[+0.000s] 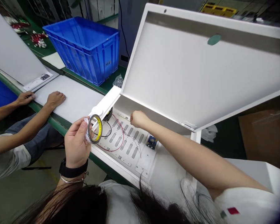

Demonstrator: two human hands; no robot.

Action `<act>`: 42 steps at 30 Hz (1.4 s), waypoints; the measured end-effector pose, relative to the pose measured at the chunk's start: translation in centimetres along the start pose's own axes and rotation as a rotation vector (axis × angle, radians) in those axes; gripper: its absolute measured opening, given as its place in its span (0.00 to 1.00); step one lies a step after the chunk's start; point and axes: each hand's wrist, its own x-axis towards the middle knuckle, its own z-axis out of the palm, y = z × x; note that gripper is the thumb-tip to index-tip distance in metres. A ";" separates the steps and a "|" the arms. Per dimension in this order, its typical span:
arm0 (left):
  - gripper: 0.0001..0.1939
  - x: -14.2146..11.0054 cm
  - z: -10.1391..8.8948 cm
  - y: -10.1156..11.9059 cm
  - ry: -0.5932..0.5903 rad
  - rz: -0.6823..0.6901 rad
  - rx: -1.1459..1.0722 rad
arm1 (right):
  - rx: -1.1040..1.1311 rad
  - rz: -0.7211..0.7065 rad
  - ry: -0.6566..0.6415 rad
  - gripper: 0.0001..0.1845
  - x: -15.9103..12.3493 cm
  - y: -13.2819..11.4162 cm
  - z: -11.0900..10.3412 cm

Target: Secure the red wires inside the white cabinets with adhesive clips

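While a co-worker's left hand [56,99] lies on a white sheet [77,96] and their right hand [25,97] rests at the near edge of the green table [60,123], a white panel [11,46] slants up at the left end, with a small circuit [45,76] at its foot. Behind it, red and white parts [39,39] lie in a bunch. A blue bin [105,59] stands beyond the sheet, toward the far edge, with clear plastic [118,81] by its right corner.

The wearer's left hand [77,137] pinches a roll of tape [99,130] between thumb and fingers, raised over the left end of a white box [121,165]; hand and roll cover part of that end. Just behind the roll sits a black part [108,115], and a red wire [123,133] loops across the slotted floor. The right hand [139,119], curled into a fist, is over the floor toward the back wall; whether it grips anything I cannot tell. Its forearm crosses the box's right side, just beside a blue board [151,142].

The raised lid [189,71] blocks the view behind. Past its lower right are crumpled plastic [209,133] and cardboard [268,137]. Dark hair hangs over the box's near edge.
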 end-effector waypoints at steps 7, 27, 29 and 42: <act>0.12 -0.1 0.1 -0.6 0.070 0.041 0.067 | 0.030 -0.117 0.048 0.31 4.4 1.4 7.5; 0.10 -0.6 0.1 -0.6 0.060 0.082 0.137 | 0.751 0.226 -0.064 0.12 8.3 -2.7 16.1; 0.10 -0.6 0.1 -0.6 0.062 0.082 0.141 | 0.700 0.219 -0.071 0.13 8.2 -2.8 16.0; 0.09 -0.7 0.1 -0.6 0.088 0.096 0.176 | 0.596 0.099 0.013 0.11 6.9 -3.0 15.5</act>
